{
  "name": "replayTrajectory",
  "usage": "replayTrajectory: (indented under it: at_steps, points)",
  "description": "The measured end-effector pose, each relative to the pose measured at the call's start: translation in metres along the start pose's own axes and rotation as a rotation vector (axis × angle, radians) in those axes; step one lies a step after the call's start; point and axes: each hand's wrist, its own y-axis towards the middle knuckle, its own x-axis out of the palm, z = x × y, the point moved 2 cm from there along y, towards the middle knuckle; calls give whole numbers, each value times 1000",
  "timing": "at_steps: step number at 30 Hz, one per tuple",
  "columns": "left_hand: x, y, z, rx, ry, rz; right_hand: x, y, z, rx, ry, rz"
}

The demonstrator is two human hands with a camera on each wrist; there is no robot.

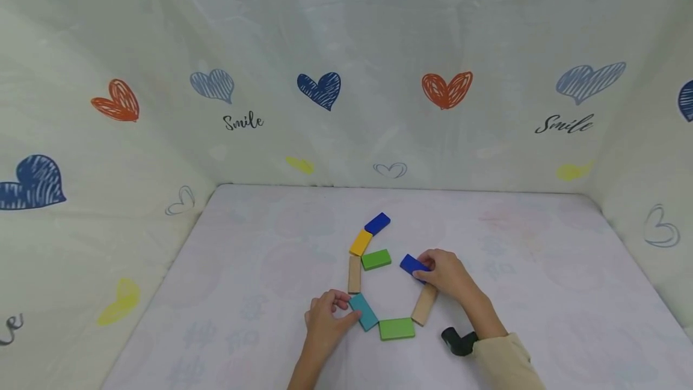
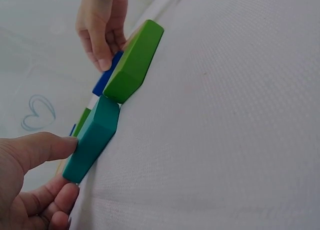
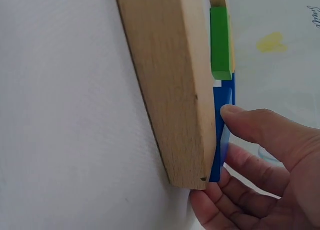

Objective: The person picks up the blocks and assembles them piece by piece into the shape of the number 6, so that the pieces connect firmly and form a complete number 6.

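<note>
Several flat wooden blocks form a curved outline on the table. At its lower left, my left hand (image 1: 326,320) pinches a teal block (image 1: 364,312) between thumb and fingers; the left wrist view shows the thumb on the side of the teal block (image 2: 92,142). My right hand (image 1: 446,272) pinches a blue block (image 1: 414,266) at the outline's right. In the right wrist view the blue block (image 3: 221,135) lies just past a natural wood block (image 3: 165,79). A light green block (image 1: 397,329) sits between the teal block and that wood block.
On the left side are another natural wood block (image 1: 354,274), a yellow block (image 1: 360,242) and a second blue block (image 1: 377,224). A green block (image 1: 376,259) points inward. A dark bent object (image 1: 458,342) lies near the right sleeve (image 1: 509,360). Heart-printed sheeting (image 1: 379,29) surrounds the table (image 1: 260,245).
</note>
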Motion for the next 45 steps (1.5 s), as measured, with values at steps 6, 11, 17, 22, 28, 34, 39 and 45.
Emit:
replayTrajectory:
  at_steps: [6,11,17,22,28,34,39,45]
  points:
    - [1,0,-2,3,4,7,4,2,-4,-22,-14,7]
    - [1,1,-2,6,6,5,5,3,-9,-16,-29,5]
    - [1,0,-1,13,1,6,6,6,-13,-14,-35,0]
    - [-1,-1,1,3,-4,0,6,8,-14,-23,-35,-5]
    - [0,-1,1,-9,1,0,7,8,-15,-17,-41,-9]
    - [0,-2,1,-9,-6,-2,9,8,-14,-17,-54,-11]
    - [0,-1,0,-13,-6,-1,8,7,-15,-27,-60,-10]
    - [1,0,0,-9,3,0,9,8,-14,-24,-64,-8]
